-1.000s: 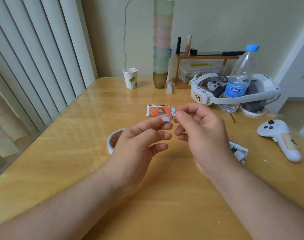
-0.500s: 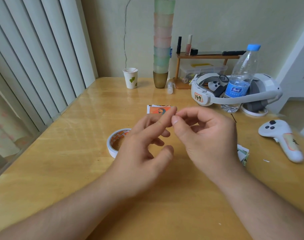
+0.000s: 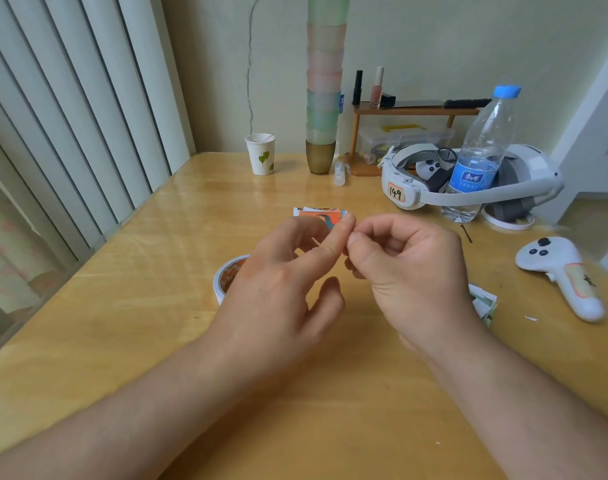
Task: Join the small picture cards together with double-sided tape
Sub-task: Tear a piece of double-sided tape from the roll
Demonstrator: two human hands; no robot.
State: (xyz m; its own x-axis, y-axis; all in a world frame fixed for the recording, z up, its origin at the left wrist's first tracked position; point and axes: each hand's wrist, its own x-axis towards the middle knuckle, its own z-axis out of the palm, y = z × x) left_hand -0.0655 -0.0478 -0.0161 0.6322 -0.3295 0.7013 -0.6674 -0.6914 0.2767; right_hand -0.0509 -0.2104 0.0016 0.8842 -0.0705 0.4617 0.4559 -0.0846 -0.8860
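My left hand [image 3: 282, 285] and my right hand [image 3: 413, 271] meet above the middle of the wooden table [image 3: 157, 306]. The left index finger is stretched out, its tip against my right thumb; the left thumb hangs apart below. My right hand's fingers are curled, and its thumb and index finger pinch at that fingertip. The small tape piece is hidden between the fingertips. A pile of small picture cards [image 3: 316, 213] lies just behind the hands. Another card stack [image 3: 484, 303] peeks out right of my right wrist. The double-sided tape roll [image 3: 226, 275] lies partly behind my left hand.
At the back stand a paper cup [image 3: 261, 157], a tall stack of cups [image 3: 325, 81] and a small wooden shelf [image 3: 417, 110]. A VR headset [image 3: 406, 192] and a water bottle [image 3: 479, 161] are back right, a white controller [image 3: 565, 271] right. Blinds line the left edge.
The white tape piece, seen before between my left thumb and index finger, is now hidden. My left thumb dropped away and the index finger straightened against my right thumb. The tape roll shows more.
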